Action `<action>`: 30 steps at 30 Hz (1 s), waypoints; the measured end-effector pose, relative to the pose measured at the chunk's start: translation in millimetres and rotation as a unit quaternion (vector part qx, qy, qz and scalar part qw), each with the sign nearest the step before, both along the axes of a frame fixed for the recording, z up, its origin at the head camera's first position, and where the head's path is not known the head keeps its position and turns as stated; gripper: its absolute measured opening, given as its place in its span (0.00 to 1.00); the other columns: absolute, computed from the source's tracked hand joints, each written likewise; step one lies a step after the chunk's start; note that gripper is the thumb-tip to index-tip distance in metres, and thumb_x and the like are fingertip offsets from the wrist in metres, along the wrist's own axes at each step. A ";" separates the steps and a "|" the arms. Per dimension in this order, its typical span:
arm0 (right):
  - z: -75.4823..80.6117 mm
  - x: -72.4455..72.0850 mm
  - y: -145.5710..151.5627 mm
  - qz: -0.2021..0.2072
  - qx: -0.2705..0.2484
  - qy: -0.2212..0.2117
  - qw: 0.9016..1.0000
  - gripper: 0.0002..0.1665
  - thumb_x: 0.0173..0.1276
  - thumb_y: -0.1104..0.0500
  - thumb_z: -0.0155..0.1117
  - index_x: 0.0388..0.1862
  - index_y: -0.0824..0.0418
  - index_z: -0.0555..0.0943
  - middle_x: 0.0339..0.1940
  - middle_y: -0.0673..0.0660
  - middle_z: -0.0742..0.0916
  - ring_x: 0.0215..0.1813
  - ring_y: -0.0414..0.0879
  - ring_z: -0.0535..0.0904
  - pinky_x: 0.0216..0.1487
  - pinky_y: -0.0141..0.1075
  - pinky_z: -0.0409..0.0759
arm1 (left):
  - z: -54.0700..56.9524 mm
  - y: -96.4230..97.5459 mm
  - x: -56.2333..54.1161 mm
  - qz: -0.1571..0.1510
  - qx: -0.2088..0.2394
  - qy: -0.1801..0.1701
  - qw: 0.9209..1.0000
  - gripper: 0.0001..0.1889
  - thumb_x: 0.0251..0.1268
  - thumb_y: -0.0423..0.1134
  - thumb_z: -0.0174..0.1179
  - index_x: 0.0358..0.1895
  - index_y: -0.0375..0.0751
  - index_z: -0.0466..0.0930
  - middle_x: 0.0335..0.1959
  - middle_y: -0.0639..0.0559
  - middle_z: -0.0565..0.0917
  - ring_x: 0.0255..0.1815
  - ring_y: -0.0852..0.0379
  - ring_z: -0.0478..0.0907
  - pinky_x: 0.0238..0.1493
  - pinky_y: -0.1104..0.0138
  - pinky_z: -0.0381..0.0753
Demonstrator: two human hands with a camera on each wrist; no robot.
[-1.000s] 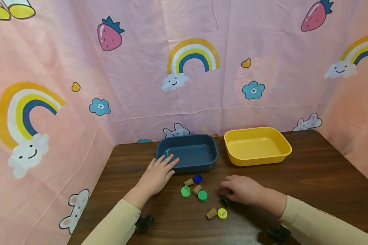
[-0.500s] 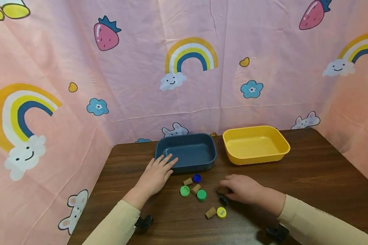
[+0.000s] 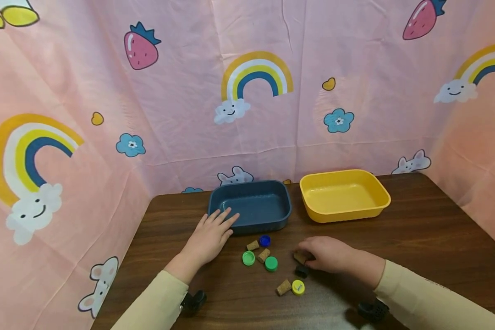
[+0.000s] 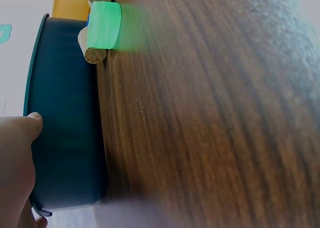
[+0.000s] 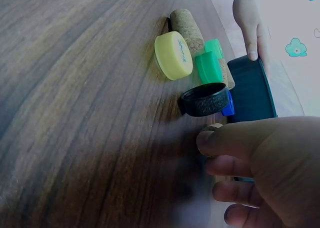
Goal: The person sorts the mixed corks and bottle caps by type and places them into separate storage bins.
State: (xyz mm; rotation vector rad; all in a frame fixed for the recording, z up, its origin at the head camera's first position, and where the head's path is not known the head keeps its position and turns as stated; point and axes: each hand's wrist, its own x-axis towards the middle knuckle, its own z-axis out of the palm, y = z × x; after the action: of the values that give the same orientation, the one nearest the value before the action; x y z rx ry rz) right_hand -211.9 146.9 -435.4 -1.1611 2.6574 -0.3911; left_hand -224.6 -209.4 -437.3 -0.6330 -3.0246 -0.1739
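My left hand [image 3: 206, 238] rests on the front left rim of the dark blue tray [image 3: 282, 224], fingers spread and straight. In the left wrist view the thumb touches the tray's outer wall [image 4: 70, 118]. My right hand [image 3: 327, 254] pinches a cork [image 3: 299, 257] between thumb and fingers, low at the table; in the right wrist view the thumb hides most of it. Just in front of that cork lies a black bottle cap [image 3: 302, 271]. Nearer the table's front, another cork [image 3: 283, 288] lies beside a yellow cap [image 3: 298, 287].
Between the hands lie two more corks [image 3: 264, 255], a blue cap [image 3: 265, 240], a light green cap [image 3: 249, 258] and a darker green cap [image 3: 271, 263]. A yellow tray [image 3: 346, 215] stands at the back right, near the pink printed cloth [image 3: 264, 133].
The black cap has shifted slightly and sits differently beside the right hand. The cork at that hand's fingertips has turned a little and shows more. The left hand stays on the tray.
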 end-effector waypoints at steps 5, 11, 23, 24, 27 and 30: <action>2.3 -0.7 -0.1 0.001 -0.010 0.017 1.000 0.21 0.63 0.59 0.72 0.55 0.55 0.82 0.41 0.44 0.82 0.38 0.34 0.73 0.41 0.36 0.79 | 0.5 -2.2 -1.4 -0.005 0.008 0.020 1.000 0.28 0.79 0.48 0.50 0.78 0.58 0.59 0.79 0.50 0.57 0.78 0.41 0.53 0.74 0.38 0.49; -0.6 2.9 -0.2 -0.002 -0.017 0.040 0.999 0.21 0.64 0.54 0.72 0.55 0.52 0.82 0.39 0.43 0.80 0.35 0.34 0.71 0.37 0.34 0.77 | -3.6 -4.2 1.9 -0.002 0.013 0.015 1.000 0.28 0.79 0.48 0.49 0.78 0.59 0.58 0.79 0.51 0.56 0.78 0.40 0.53 0.74 0.38 0.49; 2.4 1.8 4.3 -0.036 -0.092 0.078 0.992 0.20 0.64 0.49 0.72 0.54 0.50 0.84 0.41 0.47 0.83 0.35 0.40 0.78 0.35 0.32 0.77 | -5.8 1.4 3.6 -0.005 0.026 0.018 0.999 0.27 0.79 0.48 0.50 0.77 0.58 0.60 0.79 0.49 0.58 0.78 0.40 0.54 0.74 0.38 0.48; 3.2 1.6 3.7 -0.039 -0.094 0.076 0.992 0.20 0.64 0.49 0.72 0.55 0.49 0.84 0.41 0.46 0.83 0.35 0.40 0.78 0.35 0.32 0.77 | -5.9 1.3 3.8 -0.005 0.025 0.020 0.999 0.27 0.79 0.48 0.50 0.77 0.58 0.61 0.79 0.49 0.58 0.78 0.40 0.54 0.74 0.38 0.49; 6.5 0.6 1.6 -0.051 -0.096 0.066 0.992 0.20 0.65 0.48 0.72 0.55 0.48 0.84 0.42 0.44 0.82 0.35 0.38 0.76 0.34 0.31 0.77 | -7.1 1.1 3.9 -0.003 0.020 0.023 1.000 0.27 0.79 0.48 0.50 0.78 0.59 0.60 0.79 0.50 0.57 0.78 0.40 0.54 0.74 0.38 0.48; 10.7 -0.2 -1.4 -0.069 -0.104 0.032 0.992 0.20 0.66 0.46 0.70 0.56 0.47 0.83 0.43 0.44 0.82 0.37 0.37 0.76 0.36 0.31 0.78 | -8.5 1.2 4.2 -0.003 0.017 0.024 1.000 0.27 0.79 0.49 0.49 0.78 0.59 0.59 0.79 0.50 0.57 0.78 0.40 0.53 0.74 0.38 0.48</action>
State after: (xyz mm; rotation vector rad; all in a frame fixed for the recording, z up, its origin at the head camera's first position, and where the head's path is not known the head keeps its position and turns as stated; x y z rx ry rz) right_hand -212.1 145.4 -424.8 -1.0633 2.8171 -0.6813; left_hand -220.4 -208.2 -445.8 -0.6330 -2.9676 -0.2083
